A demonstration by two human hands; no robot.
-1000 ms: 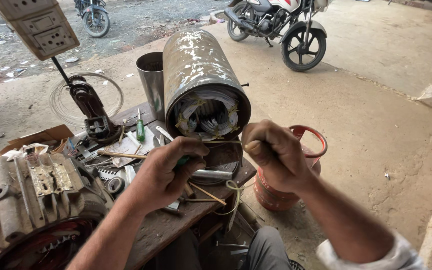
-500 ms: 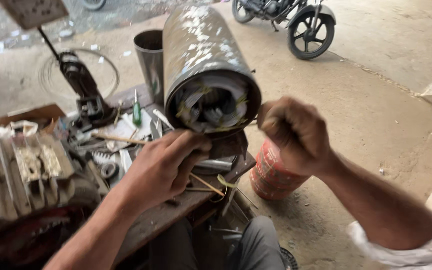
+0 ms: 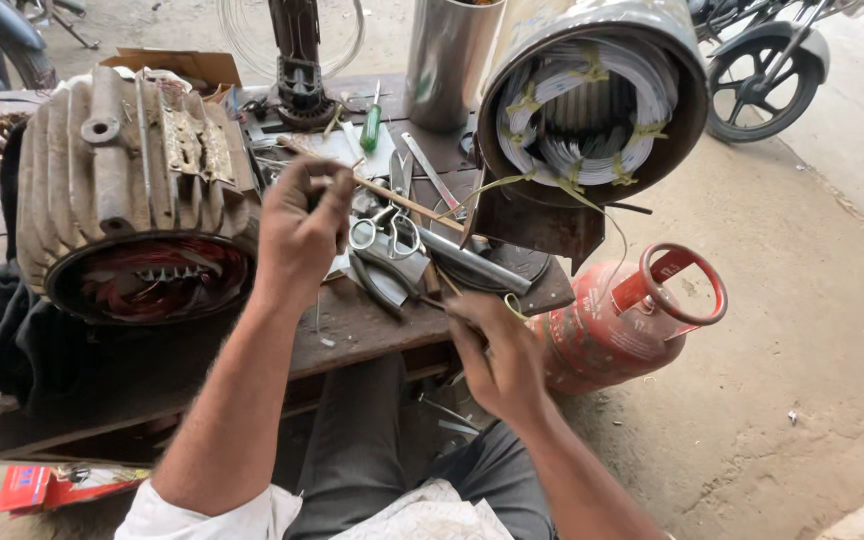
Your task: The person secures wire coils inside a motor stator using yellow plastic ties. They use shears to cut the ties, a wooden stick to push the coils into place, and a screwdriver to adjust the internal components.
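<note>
Both hands have shifted since half a second ago: the right hand (image 3: 497,362), which was raised by the mouth of the stator, has dropped to the front edge of the counter (image 3: 372,325), and the left hand (image 3: 300,225) has lifted off the tools. The view has swung left as well, so the ribbed motor housing (image 3: 132,190) with reddish windings now fills the left side. The left hand's fingers are pinched together on one end of a thin wooden stick (image 3: 397,195), which slants over the scissors (image 3: 382,232). The right hand's fingers are closed on a yellowish cord (image 3: 592,205) running up to the white coil of the stator (image 3: 592,100). The stator lies on its side at the counter's right end, above a red gas cylinder (image 3: 617,325) on the floor.
</note>
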